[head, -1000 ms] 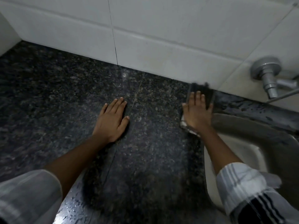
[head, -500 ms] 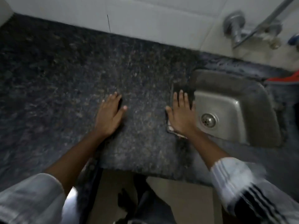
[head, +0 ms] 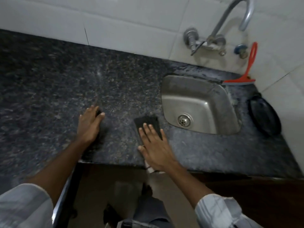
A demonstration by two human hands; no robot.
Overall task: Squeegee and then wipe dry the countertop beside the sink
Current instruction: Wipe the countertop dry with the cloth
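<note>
A dark speckled granite countertop (head: 49, 83) runs left of a small steel sink (head: 197, 104). My right hand (head: 154, 148) presses flat on a dark folded cloth (head: 148, 122) near the counter's front edge, just left of the sink. A pale corner of the cloth shows under my wrist at the edge. My left hand (head: 89, 125) rests palm down on the bare counter, fingers together, holding nothing. A red squeegee (head: 246, 69) leans against the wall behind the sink's right corner.
A curved metal tap (head: 218, 32) juts from the white tiled wall (head: 115, 22) above the sink. A black oval object (head: 264, 117) lies on the counter right of the sink. Below the front edge I see the floor and my legs.
My right hand has dragged the cloth from the back wall toward the front edge beside the sink. The view has pulled back, showing the tap, squeegee and floor. My left hand stays flat.
</note>
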